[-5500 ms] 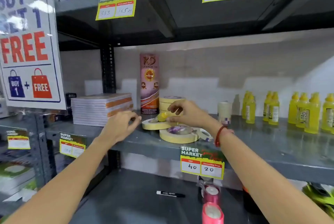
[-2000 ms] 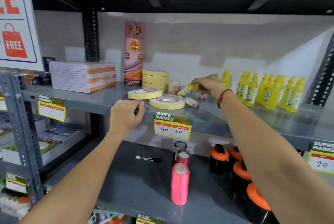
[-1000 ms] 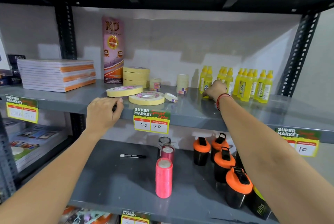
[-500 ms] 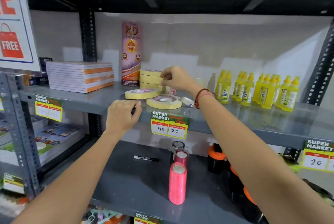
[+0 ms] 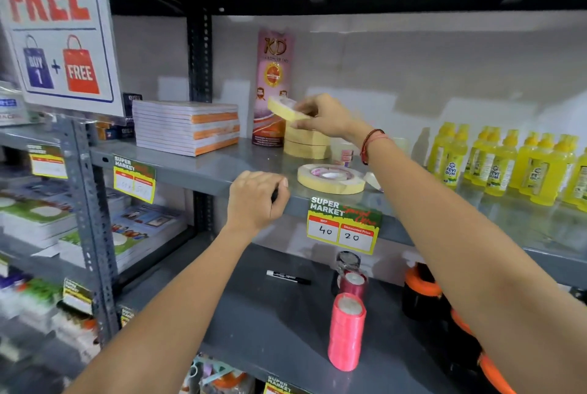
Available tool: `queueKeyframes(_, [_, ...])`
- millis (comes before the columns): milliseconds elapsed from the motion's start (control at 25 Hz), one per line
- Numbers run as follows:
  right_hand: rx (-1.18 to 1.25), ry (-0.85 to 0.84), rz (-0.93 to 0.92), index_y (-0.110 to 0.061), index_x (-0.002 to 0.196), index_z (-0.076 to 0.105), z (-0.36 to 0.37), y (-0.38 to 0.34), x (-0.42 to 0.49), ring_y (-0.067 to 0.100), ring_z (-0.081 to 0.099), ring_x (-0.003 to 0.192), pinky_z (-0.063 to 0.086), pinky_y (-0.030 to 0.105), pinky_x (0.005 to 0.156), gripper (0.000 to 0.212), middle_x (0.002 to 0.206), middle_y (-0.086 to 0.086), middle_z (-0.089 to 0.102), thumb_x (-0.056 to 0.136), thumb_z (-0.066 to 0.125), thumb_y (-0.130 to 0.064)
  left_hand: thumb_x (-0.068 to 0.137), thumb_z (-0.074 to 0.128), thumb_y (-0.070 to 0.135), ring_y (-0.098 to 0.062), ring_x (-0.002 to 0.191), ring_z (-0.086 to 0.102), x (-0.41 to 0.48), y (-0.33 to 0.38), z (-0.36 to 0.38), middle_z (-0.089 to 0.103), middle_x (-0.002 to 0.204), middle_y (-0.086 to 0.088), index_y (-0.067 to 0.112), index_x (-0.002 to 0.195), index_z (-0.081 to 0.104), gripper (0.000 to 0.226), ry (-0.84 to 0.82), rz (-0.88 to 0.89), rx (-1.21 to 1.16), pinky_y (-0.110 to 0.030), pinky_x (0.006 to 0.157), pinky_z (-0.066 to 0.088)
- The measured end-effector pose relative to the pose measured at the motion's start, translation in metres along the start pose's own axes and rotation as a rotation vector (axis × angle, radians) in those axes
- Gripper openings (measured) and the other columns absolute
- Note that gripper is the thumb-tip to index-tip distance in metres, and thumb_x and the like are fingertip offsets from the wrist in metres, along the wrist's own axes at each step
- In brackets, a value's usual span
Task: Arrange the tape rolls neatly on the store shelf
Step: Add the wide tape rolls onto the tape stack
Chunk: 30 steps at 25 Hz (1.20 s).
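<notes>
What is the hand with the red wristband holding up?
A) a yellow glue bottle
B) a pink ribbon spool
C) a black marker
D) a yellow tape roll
D: the right hand pinches a flat yellow tape roll, tilted in the air just above the stack of tape rolls on the shelf.

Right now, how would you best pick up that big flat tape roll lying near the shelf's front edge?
Pinch the big flat tape roll across its rim from above, thumb in the open core and fingers on the outer wall. It lies flat, so the hole faces up, and its near side by the shelf edge is unobstructed. The right hand already holds another roll.
</notes>
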State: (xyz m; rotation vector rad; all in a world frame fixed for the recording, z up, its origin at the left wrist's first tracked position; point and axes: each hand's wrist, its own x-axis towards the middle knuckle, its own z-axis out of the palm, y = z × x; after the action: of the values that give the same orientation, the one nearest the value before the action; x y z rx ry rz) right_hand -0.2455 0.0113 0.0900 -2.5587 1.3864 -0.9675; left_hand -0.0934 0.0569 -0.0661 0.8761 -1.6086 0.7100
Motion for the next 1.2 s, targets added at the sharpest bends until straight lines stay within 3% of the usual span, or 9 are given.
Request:
queueKeyframes(80, [-0.049,0.113,0.049,-0.002,0.118,0.063,-0.009,0.010,0.022,0.014,0.054,0.094,0.036,0.017,0.075,0.040,0.100,0.002,0.060,0.083,0.069,-0.018,0.087,0.040,0.022,-0.024,0.052,0.066,0.000,0.000,0.000,0.072,0.060,-0.002,0.008,0.064,0.074,0.043,0.016,0.013,-0.015,-0.030,0.050,0.044])
queueKeyframes(160, [-0.108,0.174,0.146,-0.004,0.121,0.061,-0.009,0.023,0.045,0.022,0.059,0.106,0.045,0.028,0.088,0.044,0.113,0.009,0.065,0.081,0.070,-0.020,0.086,0.040,0.022,-0.023,0.051,0.066,0.000,-0.001,0.000,0.072,0.060,-0.002,0.008,0.065,0.074,0.042,0.020,0.021,-0.013,-0.029,0.050,0.043])
queueKeyframes(280, [-0.165,0.124,0.189,0.001,0.115,0.064,-0.002,0.038,0.067,0.034,0.058,0.115,0.046,0.041,0.099,0.040,0.122,0.021,0.064,0.079,0.070,-0.018,0.086,0.041,0.021,-0.023,0.050,0.066,0.000,-0.002,0.001,0.072,0.060,-0.002,0.008,0.066,0.075,0.041,0.029,0.025,-0.015,-0.029,0.049,0.044])
queueKeyframes(440, [-0.221,0.068,0.243,-0.007,0.119,0.063,0.015,0.054,0.085,0.029,0.056,0.119,0.046,0.037,0.101,0.047,0.128,0.014,0.062,0.078,0.073,-0.027,0.085,0.041,0.021,-0.022,0.052,0.067,-0.001,-0.004,0.002,0.074,0.064,-0.001,0.008,0.069,0.076,0.040,0.052,0.038,-0.026,-0.029,0.049,0.048])
queueKeyframes(840, [-0.214,-0.040,0.302,-0.001,0.124,0.059,0.023,0.063,0.095,0.030,0.055,0.120,0.044,0.033,0.099,0.052,0.131,0.017,0.059,0.080,0.070,-0.026,0.084,0.041,0.021,-0.021,0.053,0.068,0.000,-0.004,0.002,0.075,0.066,-0.001,0.008,0.068,0.076,0.040,0.050,0.042,-0.033,-0.030,0.049,0.050])
queueKeyframes(1000, [-0.347,0.106,0.265,-0.005,0.121,0.056,0.022,0.055,0.090,0.032,0.051,0.120,0.043,0.042,0.101,0.051,0.128,0.015,0.058,0.078,0.071,-0.027,0.084,0.042,0.020,-0.020,0.054,0.069,0.002,-0.003,0.000,0.075,0.068,-0.001,0.008,0.068,0.076,0.040,0.054,0.051,-0.037,-0.029,0.049,0.051])
queueKeyframes(1080, [-0.283,0.150,0.173,-0.003,0.109,0.062,0.009,0.039,0.082,0.029,0.058,0.104,0.048,0.036,0.086,0.037,0.113,0.017,0.064,0.079,0.072,-0.022,0.084,0.042,0.020,-0.020,0.055,0.069,0.002,-0.004,0.000,0.076,0.068,-0.002,0.007,0.068,0.077,0.040,0.051,0.049,-0.035,-0.029,0.049,0.051])
queueKeyframes(1120, [-0.205,0.057,0.159,-0.003,0.100,0.065,-0.001,0.029,0.075,0.026,0.060,0.091,0.050,0.032,0.076,0.026,0.099,0.015,0.067,0.080,0.071,-0.019,0.084,0.042,0.020,-0.020,0.055,0.069,0.002,-0.004,0.000,0.076,0.068,-0.002,0.007,0.068,0.077,0.040,0.046,0.047,-0.031,-0.029,0.050,0.051])
queueKeyframes(1200, [-0.131,-0.329,0.215,-0.006,0.086,0.065,-0.015,0.004,0.051,0.020,0.061,0.072,0.053,0.025,0.064,0.016,0.078,0.008,0.066,0.082,0.070,-0.021,0.084,0.042,0.020,-0.020,0.056,0.070,0.002,-0.004,0.000,0.076,0.068,-0.002,0.007,0.068,0.076,0.040,0.043,0.049,-0.023,-0.029,0.050,0.051])
